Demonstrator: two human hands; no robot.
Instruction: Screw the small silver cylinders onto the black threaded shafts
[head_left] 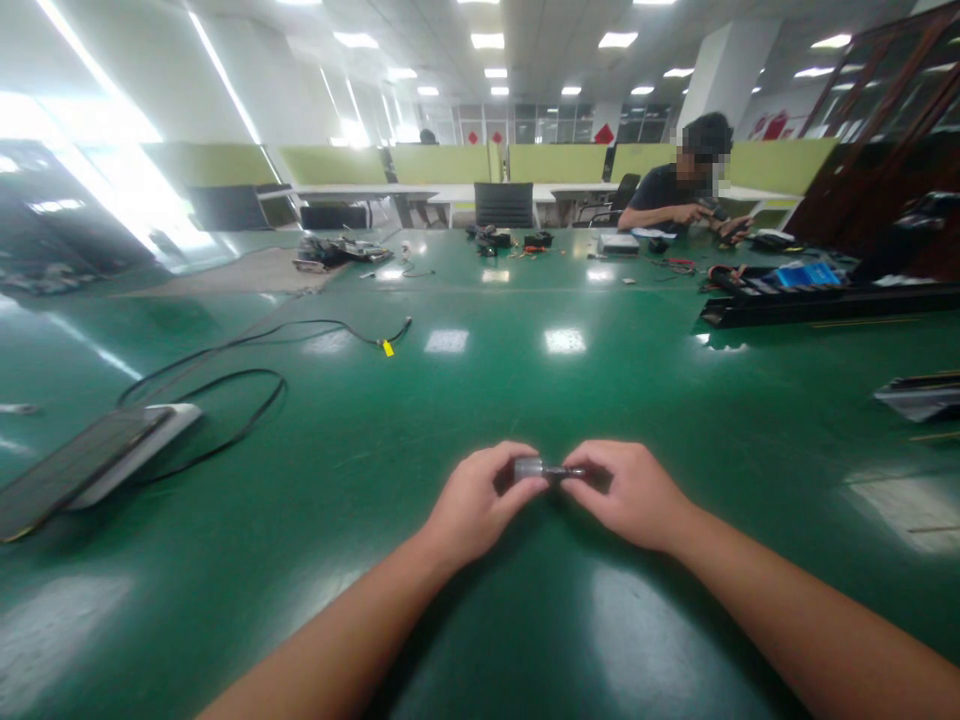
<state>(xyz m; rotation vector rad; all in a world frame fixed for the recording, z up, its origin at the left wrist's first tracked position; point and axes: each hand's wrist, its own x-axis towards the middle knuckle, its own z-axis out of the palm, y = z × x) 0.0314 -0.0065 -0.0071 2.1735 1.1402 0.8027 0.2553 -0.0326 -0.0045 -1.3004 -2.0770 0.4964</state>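
A small cylindrical metal piece (529,468) with a thinner dark shaft lies level between my two hands, just above the green tabletop (480,400). My left hand (480,495) pinches its wider grey end between thumb and fingers. The thin dark end is pinched by my right hand (626,490). A narrow gap separates the fingertips, and the shaft shows there. Fine details of the piece are too small to make out.
A phone-like device (79,465) lies at the left, near a black cable (281,395) with a yellow tag. Black rails (817,300) and tools lie at the right. Across the table a person (686,185) handles a dark object. Several small parts lie at the far edge.
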